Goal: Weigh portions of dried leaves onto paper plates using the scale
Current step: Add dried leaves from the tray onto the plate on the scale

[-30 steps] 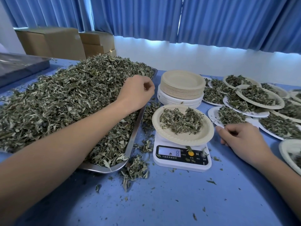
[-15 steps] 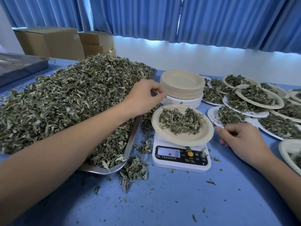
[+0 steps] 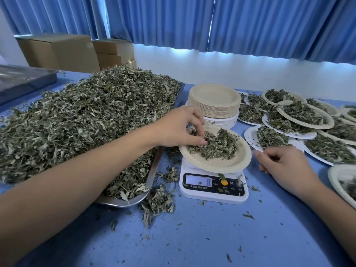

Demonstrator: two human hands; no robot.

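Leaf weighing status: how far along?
Done: several filled plates lie at right. In hand: left hand pinches leaves on the plate on the scale, display reads 8; right hand rests beside it. To do: a big heap in the tray, a stack of empty plates.

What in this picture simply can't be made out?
Head view:
- Scale display: only an 8 reads; leaf crumbs lie on the glass.
- Left hand: fingertips buried in the leaves on the weighed plate; pinching or releasing, unclear.
- Paper plate at right: cut off by the frame.
- Steel tray floor: hidden under the leaf heap.
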